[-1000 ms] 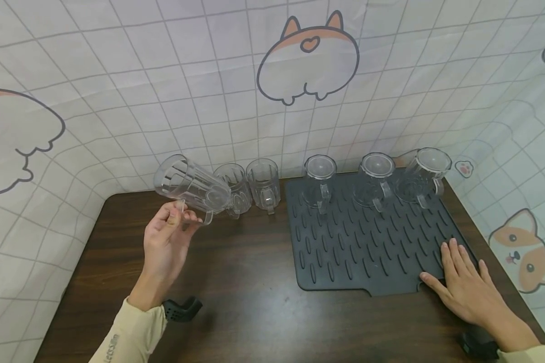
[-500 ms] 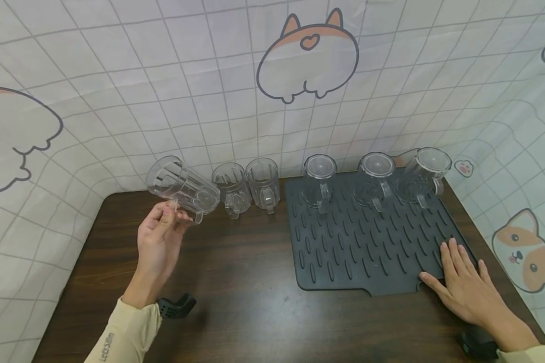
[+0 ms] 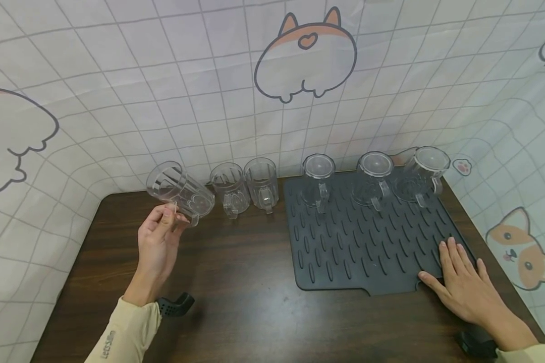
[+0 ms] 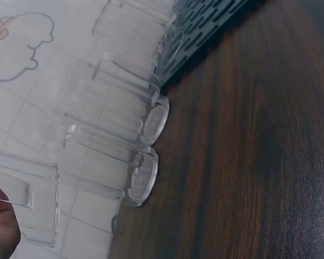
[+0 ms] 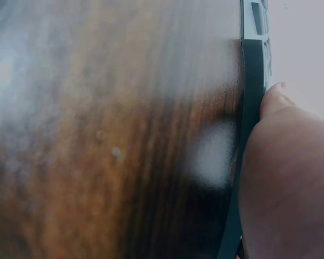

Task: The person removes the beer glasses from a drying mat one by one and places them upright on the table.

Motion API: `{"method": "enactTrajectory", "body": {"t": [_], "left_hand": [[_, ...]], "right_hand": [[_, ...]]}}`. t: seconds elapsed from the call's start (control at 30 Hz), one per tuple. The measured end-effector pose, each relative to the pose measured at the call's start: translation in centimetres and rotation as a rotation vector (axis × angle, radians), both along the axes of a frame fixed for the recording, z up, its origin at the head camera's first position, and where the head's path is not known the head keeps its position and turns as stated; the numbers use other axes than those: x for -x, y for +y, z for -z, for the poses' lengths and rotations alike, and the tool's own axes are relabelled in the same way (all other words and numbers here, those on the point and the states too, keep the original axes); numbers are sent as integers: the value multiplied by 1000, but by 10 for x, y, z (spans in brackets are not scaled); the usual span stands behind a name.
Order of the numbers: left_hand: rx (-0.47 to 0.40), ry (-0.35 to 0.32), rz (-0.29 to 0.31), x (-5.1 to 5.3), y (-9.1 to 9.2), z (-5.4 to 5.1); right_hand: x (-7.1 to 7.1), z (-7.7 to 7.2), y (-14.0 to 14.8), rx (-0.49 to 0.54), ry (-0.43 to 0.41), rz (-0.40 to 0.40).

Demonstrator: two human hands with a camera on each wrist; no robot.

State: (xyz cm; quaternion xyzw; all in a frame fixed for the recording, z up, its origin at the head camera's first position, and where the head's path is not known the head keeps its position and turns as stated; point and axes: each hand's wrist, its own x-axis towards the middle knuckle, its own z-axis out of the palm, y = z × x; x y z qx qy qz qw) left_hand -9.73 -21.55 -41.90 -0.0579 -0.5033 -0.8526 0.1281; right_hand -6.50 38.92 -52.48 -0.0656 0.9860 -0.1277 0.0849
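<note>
My left hand [image 3: 159,237] pinches the handle of a clear glass mug [image 3: 181,189], tilted with its mouth toward the upper left. In the left wrist view, fingers [image 4: 2,226] curl at that mug's handle. Just right of it, two more glass mugs, a nearer one [image 3: 230,189] and a farther one [image 3: 261,184], stand upright on the table with handles toward me. My right hand [image 3: 465,287] lies flat with fingers spread on the near right corner of a dark ribbed drying mat [image 3: 345,262]. The right wrist view shows mostly table and part of that hand.
Along the mat's back edge several glass mugs stand upside down: a left one [image 3: 318,181], a middle one [image 3: 373,181] and a right one [image 3: 422,176]. A patterned cloth wall [image 3: 200,80] rises behind the dark wooden table [image 3: 236,307].
My left hand has moved slightly left with the tilted mug, away from the two upright mugs, and the mug has come down a little. The right hand stays on the mat.
</note>
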Motion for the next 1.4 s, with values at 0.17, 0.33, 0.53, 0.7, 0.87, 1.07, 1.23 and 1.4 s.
{"method": "enactTrajectory", "body": {"t": [0.17,0.33,0.53,0.7,0.87,1.07,1.23,1.4], "left_hand": [[33,-39,-31,4,-1,6],[100,-70,-65,7,-1,10],[136,-100,-81,13,-4,17],[157,-138,-95,19,-6,22],[168,-160,-92,24,-8,27],[187,-179,-91,30,-8,32],[187,-197,-108,37,-7,35],[186,-208,-111,45,-5,39]], "right_hand": [[0,1,1,-1,-4,0],[1,0,2,6,-24,-3],[1,-1,1,14,-31,-9],[1,-1,0,11,-29,-16],[1,-2,0,13,-28,-16],[1,-1,0,13,-34,-19],[1,-1,1,13,-34,-19],[1,-1,2,13,-25,-16]]}}
